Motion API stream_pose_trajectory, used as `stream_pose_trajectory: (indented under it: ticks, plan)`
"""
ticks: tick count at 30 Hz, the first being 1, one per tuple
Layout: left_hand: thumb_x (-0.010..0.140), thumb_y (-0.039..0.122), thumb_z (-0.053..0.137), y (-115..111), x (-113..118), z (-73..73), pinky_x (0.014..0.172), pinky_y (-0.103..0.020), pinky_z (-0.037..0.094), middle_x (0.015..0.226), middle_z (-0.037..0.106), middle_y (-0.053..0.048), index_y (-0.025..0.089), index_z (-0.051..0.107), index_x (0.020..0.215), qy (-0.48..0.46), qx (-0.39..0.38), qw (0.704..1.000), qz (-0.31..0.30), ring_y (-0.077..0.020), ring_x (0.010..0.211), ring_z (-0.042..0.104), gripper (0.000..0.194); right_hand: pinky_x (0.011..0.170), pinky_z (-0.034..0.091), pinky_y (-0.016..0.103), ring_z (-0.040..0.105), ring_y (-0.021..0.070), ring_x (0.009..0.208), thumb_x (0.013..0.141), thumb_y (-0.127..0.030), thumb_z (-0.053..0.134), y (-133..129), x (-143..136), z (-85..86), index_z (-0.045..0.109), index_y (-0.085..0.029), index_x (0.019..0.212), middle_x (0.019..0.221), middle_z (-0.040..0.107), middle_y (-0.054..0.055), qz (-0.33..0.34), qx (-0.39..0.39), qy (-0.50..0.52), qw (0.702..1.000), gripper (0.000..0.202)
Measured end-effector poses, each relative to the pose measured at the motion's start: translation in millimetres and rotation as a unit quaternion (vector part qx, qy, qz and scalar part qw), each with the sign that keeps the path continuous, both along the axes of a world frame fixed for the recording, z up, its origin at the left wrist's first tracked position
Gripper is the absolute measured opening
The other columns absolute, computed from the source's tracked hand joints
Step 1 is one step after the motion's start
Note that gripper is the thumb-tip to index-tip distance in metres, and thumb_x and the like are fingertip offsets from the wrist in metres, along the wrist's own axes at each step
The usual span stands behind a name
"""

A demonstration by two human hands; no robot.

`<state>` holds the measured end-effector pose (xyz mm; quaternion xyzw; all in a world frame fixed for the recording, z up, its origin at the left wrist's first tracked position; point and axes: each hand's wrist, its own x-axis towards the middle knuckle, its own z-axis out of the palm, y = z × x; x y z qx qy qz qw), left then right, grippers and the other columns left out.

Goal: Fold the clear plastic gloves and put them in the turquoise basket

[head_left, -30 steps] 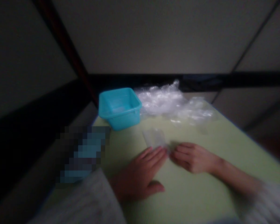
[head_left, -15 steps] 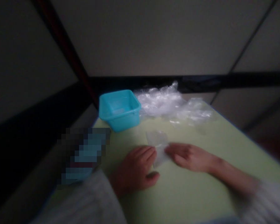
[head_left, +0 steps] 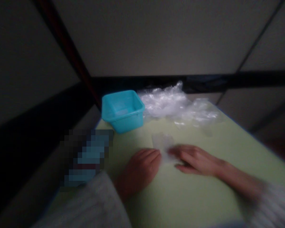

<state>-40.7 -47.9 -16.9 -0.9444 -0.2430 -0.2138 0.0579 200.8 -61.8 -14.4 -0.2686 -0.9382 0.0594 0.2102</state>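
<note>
A small clear plastic piece (head_left: 163, 142) lies flat on the yellow-green table (head_left: 187, 196) between my two hands. The fingers of my left hand (head_left: 142, 167) are pressed together at its left edge, with the thumb hidden. My right hand (head_left: 194, 160) rests on its right side, fingertips down on the plastic and the thumb held apart below them. Blur hides whether either hand pinches the plastic.
A turquoise basket (head_left: 128, 123) stands at the table's back left. Beside it, crumpled clear plastic bags (head_left: 166, 103) spread along the back edge. A pixelated bluish object (head_left: 90, 155) lies at the left edge.
My left thumb, which stuck out before, has tucked out of sight. The right thumb has spread away from its fingers. The plastic piece has shifted slightly right.
</note>
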Motion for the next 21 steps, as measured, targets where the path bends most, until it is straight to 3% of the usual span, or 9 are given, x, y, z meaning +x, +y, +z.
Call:
stream_pose_trajectory:
  ticks: [5,8,11,13,16,21]
  plan:
    - [0.087,0.01,0.04,-4,1,0.3,0.08,-0.035,0.05,0.089,0.068,-0.008,0.014,0.062,0.091,-0.023,-0.03,0.999,-0.003,-0.0192,0.084,0.063,0.023,0.085,0.05,0.035,0.06,0.0191,0.099,0.094,-0.024,0.04,2,0,-1.3,0.05,-0.015,0.109,0.108,0.063,0.013,-0.009,-0.059,0.02,0.998,0.02]
    - [0.088,0.013,0.04,-6,1,0.9,0.08,-0.033,0.049,0.085,0.067,-0.007,0.016,0.063,0.089,-0.06,-0.087,0.994,-0.004,-0.0181,0.083,0.063,0.023,0.069,0.05,0.028,0.062,0.0158,0.08,0.094,-0.026,0.041,1,0,-1.8,0.052,-0.017,0.099,0.09,0.065,0.007,-0.055,-0.113,0.065,0.99,0.015]
    - [0.086,0.016,0.045,-5,3,1.6,0.075,-0.03,0.049,0.079,0.066,-0.005,0.016,0.064,0.082,-0.113,-0.18,0.977,0.018,-0.0174,0.078,0.061,0.019,0.051,0.04,0.021,0.051,0.0107,0.056,0.092,-0.029,0.046,1,-1,-3.8,0.049,-0.019,0.085,0.068,0.057,-0.001,-0.118,-0.174,0.122,0.97,0.012]
    - [0.081,0.017,0.052,-3,6,0.4,0.066,-0.026,0.046,0.07,0.063,-0.003,0.016,0.062,0.071,-0.154,-0.263,0.951,0.059,-0.0166,0.07,0.059,0.014,0.046,0.033,0.019,0.043,0.009,0.05,0.09,-0.033,0.047,4,-3,-4.8,0.045,-0.02,0.08,0.06,0.05,-0.005,-0.142,-0.221,0.165,0.951,0.016]
    - [0.073,0.017,0.059,4,11,-5.3,0.053,-0.022,0.039,0.057,0.056,0.001,0.015,0.058,0.057,-0.239,-0.4,0.875,0.13,-0.0138,0.058,0.053,0.016,0.042,0.027,0.019,0.036,0.0081,0.047,0.088,-0.037,0.049,13,-7,-2.5,0.042,-0.02,0.079,0.055,0.042,-0.007,-0.148,-0.296,0.226,0.916,0.021]
    - [0.075,0.021,0.054,19,18,-16.2,0.052,-0.02,0.04,0.061,0.061,0.001,0.014,0.06,0.061,-0.291,-0.458,0.826,0.152,-0.0141,0.061,0.058,0.016,0.038,0.02,0.017,0.031,0.0061,0.041,0.078,-0.039,0.058,34,-15,5.4,0.038,-0.021,0.085,0.051,0.037,-0.011,-0.151,-0.409,0.263,0.861,0.028]
